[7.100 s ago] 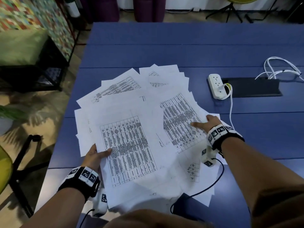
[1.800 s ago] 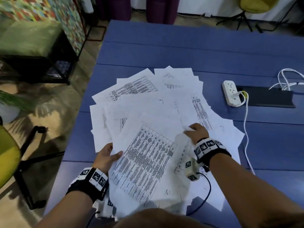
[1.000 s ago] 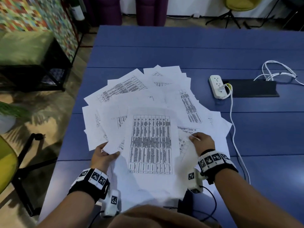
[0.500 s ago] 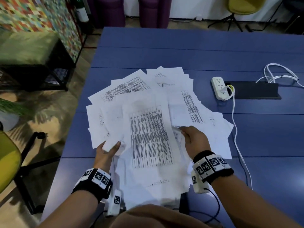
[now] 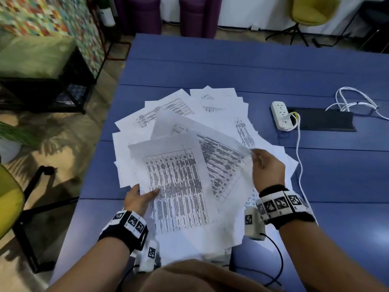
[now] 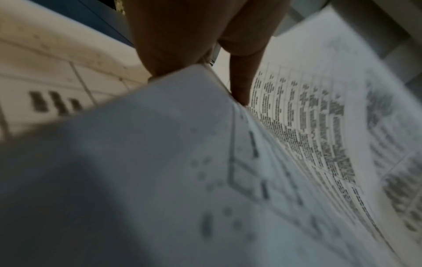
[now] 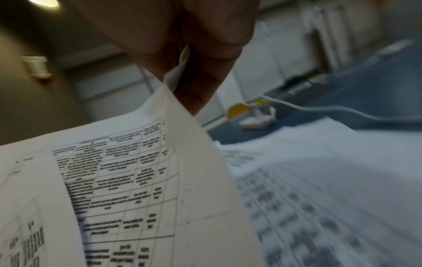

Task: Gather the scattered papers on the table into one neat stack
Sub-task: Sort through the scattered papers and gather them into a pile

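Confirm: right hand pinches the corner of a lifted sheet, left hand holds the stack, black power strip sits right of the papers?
Not quite: the power strip is white, as the head view shows. The rest holds: right hand pinches the lifted sheet, left hand holds the stack.

A blue counter (image 5: 231,66) built of long planks fills the middle of the room. Beyond its far edge stand two purple cylindrical stools (image 5: 200,13) and a yellow chair (image 5: 311,9) on dark splayed legs, in front of a pale wall. Off the counter's left edge lies a worn beige floor (image 5: 69,144), with a green cushioned bench (image 5: 35,57) on a black frame beside a multicoloured mosaic panel (image 5: 42,15). Another yellow chair (image 5: 8,203) sits near the left corner, and green plant leaves (image 5: 14,133) cast shadows on the floor.
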`<state>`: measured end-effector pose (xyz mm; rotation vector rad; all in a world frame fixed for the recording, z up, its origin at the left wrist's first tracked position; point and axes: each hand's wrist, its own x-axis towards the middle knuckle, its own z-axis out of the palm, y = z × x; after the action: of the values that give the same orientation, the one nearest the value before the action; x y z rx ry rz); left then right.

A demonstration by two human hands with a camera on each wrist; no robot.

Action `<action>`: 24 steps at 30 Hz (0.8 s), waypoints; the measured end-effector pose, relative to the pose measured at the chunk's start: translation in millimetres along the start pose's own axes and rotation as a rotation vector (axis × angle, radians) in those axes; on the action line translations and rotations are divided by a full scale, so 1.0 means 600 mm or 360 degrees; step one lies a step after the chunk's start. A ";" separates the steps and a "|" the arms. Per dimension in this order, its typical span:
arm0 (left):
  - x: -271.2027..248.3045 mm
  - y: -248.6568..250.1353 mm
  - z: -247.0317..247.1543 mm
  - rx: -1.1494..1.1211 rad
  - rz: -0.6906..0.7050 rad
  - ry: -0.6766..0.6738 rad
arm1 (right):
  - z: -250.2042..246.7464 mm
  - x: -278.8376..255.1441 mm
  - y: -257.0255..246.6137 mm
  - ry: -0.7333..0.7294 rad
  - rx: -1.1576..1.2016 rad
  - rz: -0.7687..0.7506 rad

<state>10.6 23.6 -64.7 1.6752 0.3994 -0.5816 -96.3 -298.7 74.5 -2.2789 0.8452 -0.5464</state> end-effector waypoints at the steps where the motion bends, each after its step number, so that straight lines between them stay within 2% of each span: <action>1: 0.026 -0.026 -0.008 0.0005 -0.0003 0.0013 | 0.005 -0.002 0.014 -0.0021 -0.0038 0.0195; 4: 0.003 0.002 -0.002 0.0019 -0.0009 -0.0001 | 0.019 -0.017 0.065 -0.0200 -0.0162 0.0663; 6: -0.020 0.030 0.005 0.0046 -0.0030 0.0032 | 0.035 -0.035 0.090 -0.0430 -0.0274 0.0776; 9: -0.027 0.045 0.015 -0.0053 -0.0067 0.0028 | 0.067 -0.076 0.097 -0.0739 -0.0301 0.0623; 12: -0.033 0.046 0.030 -0.0235 -0.0149 -0.0126 | 0.100 -0.114 0.080 -0.1032 -0.0292 0.0500; 14: -0.030 0.039 0.033 -0.0198 -0.0118 -0.0173 | 0.116 -0.124 0.071 -0.1174 -0.0287 0.0482; 16: -0.028 0.037 0.034 -0.0070 -0.0067 -0.0215 | 0.115 -0.114 0.066 -0.1086 -0.0310 0.0413; 18: -0.031 0.039 0.035 0.0021 -0.0042 -0.0176 | 0.105 -0.090 0.076 -0.0767 -0.0344 0.0392; 20: -0.034 0.042 0.039 0.0046 -0.0015 -0.0112 | 0.088 -0.065 0.086 -0.0609 -0.0466 0.0488; 22: -0.045 0.053 0.039 0.0011 0.0027 -0.0123 | 0.082 -0.053 0.091 -0.0659 -0.0549 0.0516; 24: -0.033 0.047 0.035 -0.0037 -0.0042 -0.0096 | 0.094 -0.052 0.086 -0.0776 -0.0423 0.0470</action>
<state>7.0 -1.3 -32.8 1.6282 0.3839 -0.6428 -108.4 -283.8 -5.4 -2.3094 1.0157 0.2622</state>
